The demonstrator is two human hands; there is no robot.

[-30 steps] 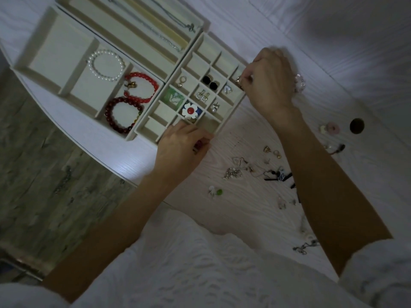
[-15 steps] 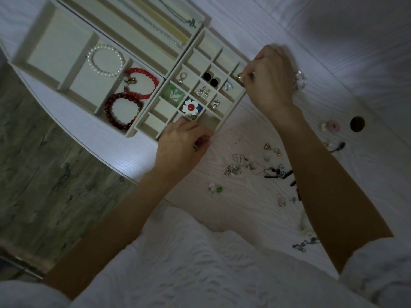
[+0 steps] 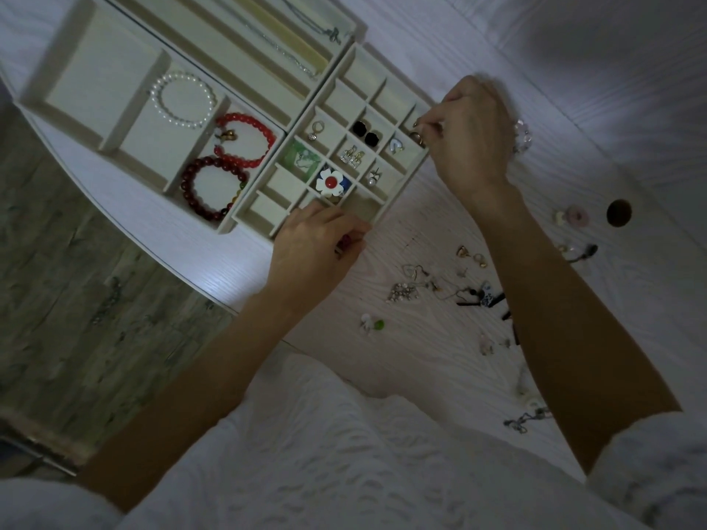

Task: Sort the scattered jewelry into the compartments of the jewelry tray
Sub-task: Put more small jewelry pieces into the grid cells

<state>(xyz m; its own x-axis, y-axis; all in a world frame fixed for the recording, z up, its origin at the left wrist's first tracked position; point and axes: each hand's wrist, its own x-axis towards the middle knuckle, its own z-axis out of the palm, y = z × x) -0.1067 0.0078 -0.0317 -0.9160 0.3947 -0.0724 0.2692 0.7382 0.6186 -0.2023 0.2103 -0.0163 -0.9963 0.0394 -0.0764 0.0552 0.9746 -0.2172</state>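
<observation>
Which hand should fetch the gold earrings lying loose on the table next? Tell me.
Right. The right hand is on the same side as the gold earrings, which lie beside its forearm. The left hand already pinches a small dark red piece by the tray.

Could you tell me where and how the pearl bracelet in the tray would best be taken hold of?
The pearl bracelet lies flat as an open loop in its tray compartment, touching nothing else. Probably come straight down from above and pinch one arc of beads, a finger inside the loop and the thumb outside.
</observation>
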